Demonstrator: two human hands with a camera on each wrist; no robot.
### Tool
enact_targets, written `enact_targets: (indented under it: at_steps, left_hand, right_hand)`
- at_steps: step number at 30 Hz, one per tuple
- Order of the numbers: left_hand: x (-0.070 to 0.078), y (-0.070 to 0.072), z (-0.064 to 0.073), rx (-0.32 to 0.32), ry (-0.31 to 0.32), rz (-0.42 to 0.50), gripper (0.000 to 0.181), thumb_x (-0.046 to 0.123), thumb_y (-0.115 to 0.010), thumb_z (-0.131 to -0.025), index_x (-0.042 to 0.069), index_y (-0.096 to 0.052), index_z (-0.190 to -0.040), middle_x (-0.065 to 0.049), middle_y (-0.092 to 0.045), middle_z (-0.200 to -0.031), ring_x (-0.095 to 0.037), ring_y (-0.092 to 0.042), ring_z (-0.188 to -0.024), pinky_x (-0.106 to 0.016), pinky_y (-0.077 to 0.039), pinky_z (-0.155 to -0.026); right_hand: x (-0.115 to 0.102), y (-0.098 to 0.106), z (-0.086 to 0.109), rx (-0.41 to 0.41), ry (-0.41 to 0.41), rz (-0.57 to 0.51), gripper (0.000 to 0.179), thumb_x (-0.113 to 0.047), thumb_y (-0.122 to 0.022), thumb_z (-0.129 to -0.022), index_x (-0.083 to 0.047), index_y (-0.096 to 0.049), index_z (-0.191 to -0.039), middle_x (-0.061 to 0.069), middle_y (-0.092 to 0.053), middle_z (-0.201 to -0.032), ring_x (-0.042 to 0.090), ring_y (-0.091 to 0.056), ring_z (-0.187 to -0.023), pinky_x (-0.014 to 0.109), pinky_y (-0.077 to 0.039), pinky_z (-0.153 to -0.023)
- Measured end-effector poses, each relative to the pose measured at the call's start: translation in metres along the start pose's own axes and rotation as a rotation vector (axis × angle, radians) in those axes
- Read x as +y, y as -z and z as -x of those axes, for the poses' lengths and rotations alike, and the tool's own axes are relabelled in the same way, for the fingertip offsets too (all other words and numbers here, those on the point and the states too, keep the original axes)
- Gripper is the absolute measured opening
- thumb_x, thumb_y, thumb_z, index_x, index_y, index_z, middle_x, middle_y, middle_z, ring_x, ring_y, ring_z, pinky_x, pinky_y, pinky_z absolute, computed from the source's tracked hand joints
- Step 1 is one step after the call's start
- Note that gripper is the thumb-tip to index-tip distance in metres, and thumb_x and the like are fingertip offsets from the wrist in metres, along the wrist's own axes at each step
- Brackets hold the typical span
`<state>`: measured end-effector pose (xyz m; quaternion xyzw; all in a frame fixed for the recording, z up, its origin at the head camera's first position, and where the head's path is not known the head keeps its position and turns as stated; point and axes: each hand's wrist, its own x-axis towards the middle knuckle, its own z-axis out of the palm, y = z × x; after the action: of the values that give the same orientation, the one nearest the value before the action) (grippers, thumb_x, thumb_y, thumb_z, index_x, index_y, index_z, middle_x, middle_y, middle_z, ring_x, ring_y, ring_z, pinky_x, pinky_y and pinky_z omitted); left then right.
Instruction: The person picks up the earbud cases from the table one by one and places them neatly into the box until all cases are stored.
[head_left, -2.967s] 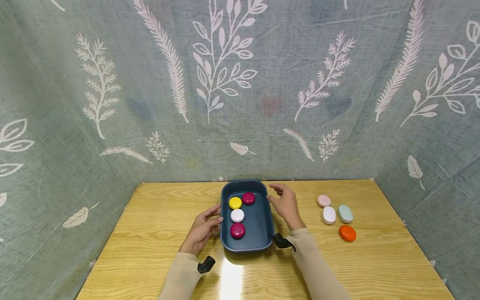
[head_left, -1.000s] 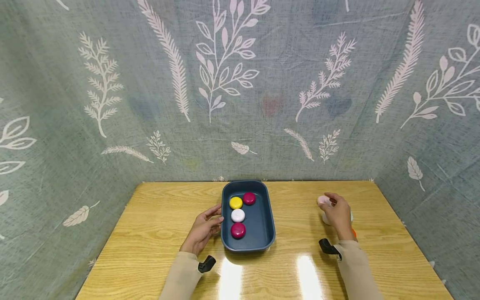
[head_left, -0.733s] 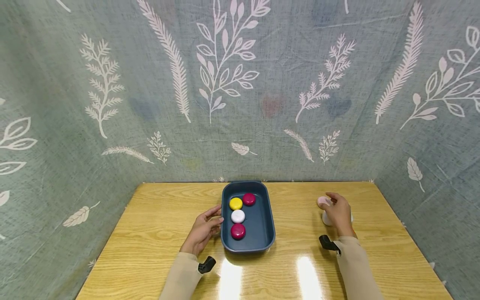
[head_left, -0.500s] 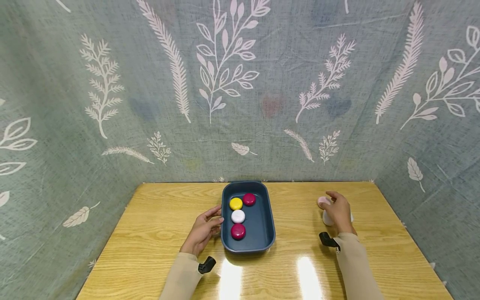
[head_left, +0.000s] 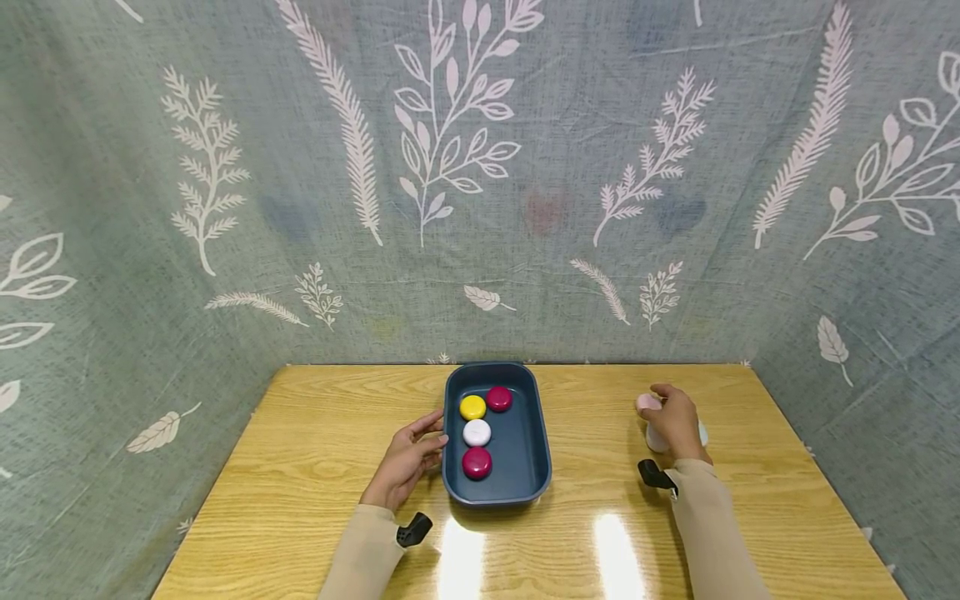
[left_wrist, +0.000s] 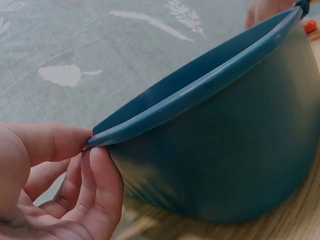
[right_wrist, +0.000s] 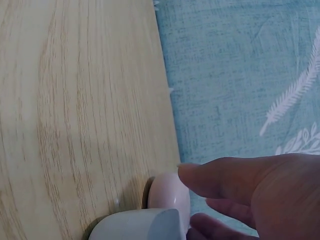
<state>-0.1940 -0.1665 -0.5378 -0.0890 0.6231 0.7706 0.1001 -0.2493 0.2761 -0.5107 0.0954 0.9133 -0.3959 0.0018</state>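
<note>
I see grey-blue cloth [head_left: 420, 292] printed with white leaves [head_left: 483, 297] hanging at twelve o'clock and wrapping round to nine and three, behind a wood-grain counter [head_left: 337, 408] where glare [head_left: 618, 554] shines at five and six.

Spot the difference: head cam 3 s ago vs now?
The right hand has moved right, from the right rim of the blue tray to the pink piece, thumb and fingers around it; can't tell whether it's gripped.

Unchanged: left hand pinching the tray's left rim, tray in place, four round pieces inside.
</note>
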Motion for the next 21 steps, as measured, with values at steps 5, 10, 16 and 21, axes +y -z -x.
enact_targets:
  at_steps: [5, 10, 16, 21]
  left_hand:
    - [0.001, -0.001, 0.002, -0.005, -0.001, 0.004, 0.055, -0.005, -0.063, -0.1, -0.004, -0.051, -0.153, -0.019, -0.055, -0.132, -0.01, -0.06, -0.084, -0.022, -0.053, -0.069]
    - [0.001, 0.0, 0.003, -0.02, -0.01, 0.005, 0.056, -0.005, -0.064, -0.1, -0.005, -0.049, -0.154, -0.019, -0.055, -0.131, -0.01, -0.06, -0.084, -0.021, -0.054, -0.07]
    - [0.001, 0.0, 0.002, -0.017, -0.009, 0.01, 0.056, -0.005, -0.065, -0.099, -0.005, -0.05, -0.154, -0.019, -0.055, -0.13, -0.009, -0.06, -0.083, -0.021, -0.054, -0.07]
    - [0.001, 0.0, 0.001, -0.013, -0.004, 0.014, 0.055, -0.006, -0.064, -0.1, -0.002, -0.052, -0.153, -0.019, -0.056, -0.131, -0.01, -0.06, -0.083, -0.022, -0.054, -0.069]
  right_hand:
    - [0.0, -0.002, -0.001, -0.005, -0.011, 0.009, 0.058, -0.001, -0.069, -0.095, 0.016, -0.049, -0.147, 0.042, -0.049, -0.144, 0.057, -0.051, -0.131, 0.064, -0.049, -0.105]
    - [0.002, -0.005, -0.001, 0.007, -0.008, 0.01, 0.059, 0.0, -0.072, -0.093, 0.019, -0.05, -0.145, 0.041, -0.052, -0.143, 0.056, -0.053, -0.13, 0.063, -0.049, -0.105]
    - [0.001, -0.008, -0.002, 0.02, 0.028, 0.041, 0.053, 0.001, -0.074, -0.092, 0.018, -0.056, -0.139, 0.041, -0.056, -0.137, 0.057, -0.056, -0.125, 0.063, -0.05, -0.102]
    - [0.0, -0.011, -0.004, 0.034, 0.031, 0.043, 0.05, 0.004, -0.076, -0.09, 0.017, -0.059, -0.135, 0.04, -0.058, -0.134, 0.056, -0.057, -0.123, 0.063, -0.049, -0.102]
